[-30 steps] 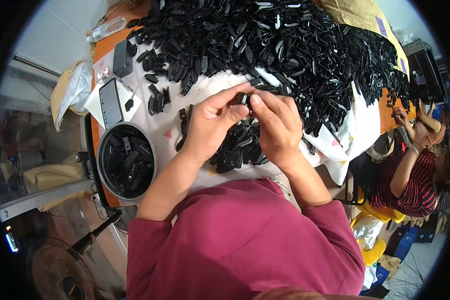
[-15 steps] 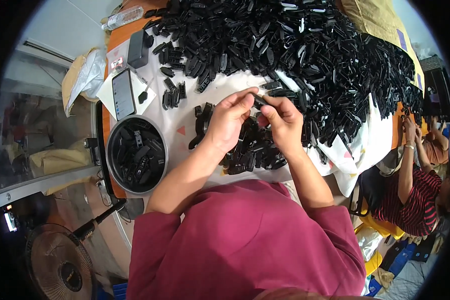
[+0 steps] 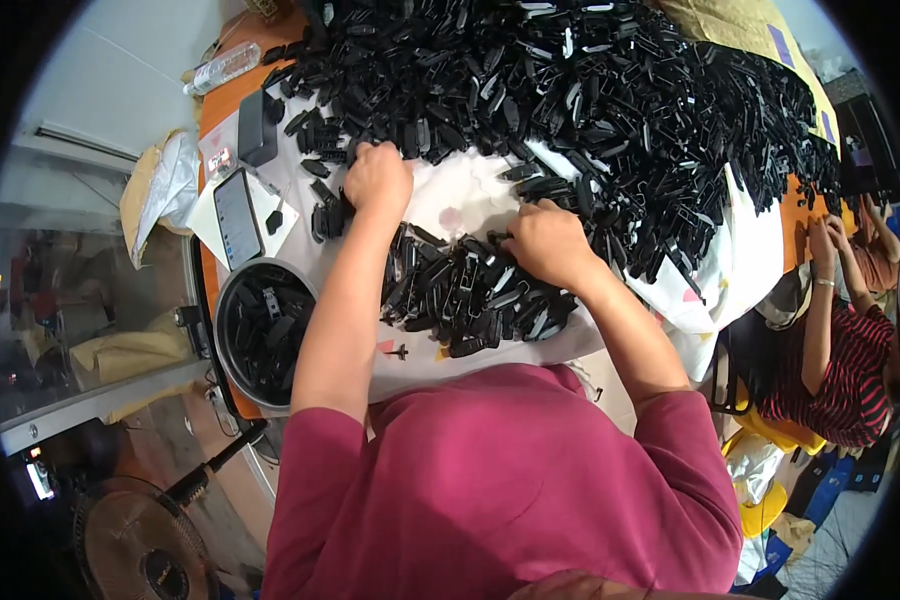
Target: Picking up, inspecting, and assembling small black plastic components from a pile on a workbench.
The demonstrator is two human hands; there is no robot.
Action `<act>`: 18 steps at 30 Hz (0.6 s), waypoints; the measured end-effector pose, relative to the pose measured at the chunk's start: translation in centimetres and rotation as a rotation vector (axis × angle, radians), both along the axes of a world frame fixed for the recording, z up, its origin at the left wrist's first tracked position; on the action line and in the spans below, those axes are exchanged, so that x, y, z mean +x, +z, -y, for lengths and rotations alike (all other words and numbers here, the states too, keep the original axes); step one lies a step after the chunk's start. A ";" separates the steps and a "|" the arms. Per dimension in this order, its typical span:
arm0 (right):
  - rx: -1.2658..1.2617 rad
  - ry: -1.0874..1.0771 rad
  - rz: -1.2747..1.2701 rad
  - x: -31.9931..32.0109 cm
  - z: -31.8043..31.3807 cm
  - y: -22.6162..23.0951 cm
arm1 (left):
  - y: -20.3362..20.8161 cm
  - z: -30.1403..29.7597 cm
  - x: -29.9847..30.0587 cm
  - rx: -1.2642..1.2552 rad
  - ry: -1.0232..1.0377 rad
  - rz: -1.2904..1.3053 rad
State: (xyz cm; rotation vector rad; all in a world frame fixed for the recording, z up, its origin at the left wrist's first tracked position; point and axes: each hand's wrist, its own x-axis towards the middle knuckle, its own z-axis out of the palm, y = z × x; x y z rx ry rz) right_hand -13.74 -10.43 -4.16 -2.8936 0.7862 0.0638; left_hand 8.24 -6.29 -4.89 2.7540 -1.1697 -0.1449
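My left hand point(image 3: 378, 182) reaches to the group of black plastic pieces left of the bare cloth, its fingers curled down and the tips hidden. My right hand point(image 3: 550, 245) rests at the right edge of the nearer heap of black plastic pieces point(image 3: 465, 290), fingers bent and closed over it. What either hand grips is hidden beneath the fingers. Beyond both hands spreads a much larger pile of elongated black plastic pieces point(image 3: 530, 75).
To the left stand a round bin point(image 3: 315, 300) with black pieces inside, a phone point(image 3: 238, 218), a dark box point(image 3: 258, 128) and a clear bottle point(image 3: 225, 68). A fan point(image 3: 140, 540) is at lower left. Another person in a striped shirt point(image 3: 845, 365) works at the right.
My hands were together over the near heap, holding a small black piece. They have parted: the left moved away and left, the right down to the heap's right edge.
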 end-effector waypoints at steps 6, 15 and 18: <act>0.710 -0.443 0.624 -0.3 0.5 1.4 | 0.5 -3.5 -1.3 -0.414 -0.145 -0.324; 0.515 -0.150 0.963 0.9 -2.0 6.7 | 6.4 -6.2 -6.5 -0.949 -0.266 -1.407; 0.296 -0.043 0.962 0.6 -1.8 6.6 | 6.6 -6.2 -6.5 -0.916 -0.325 -1.309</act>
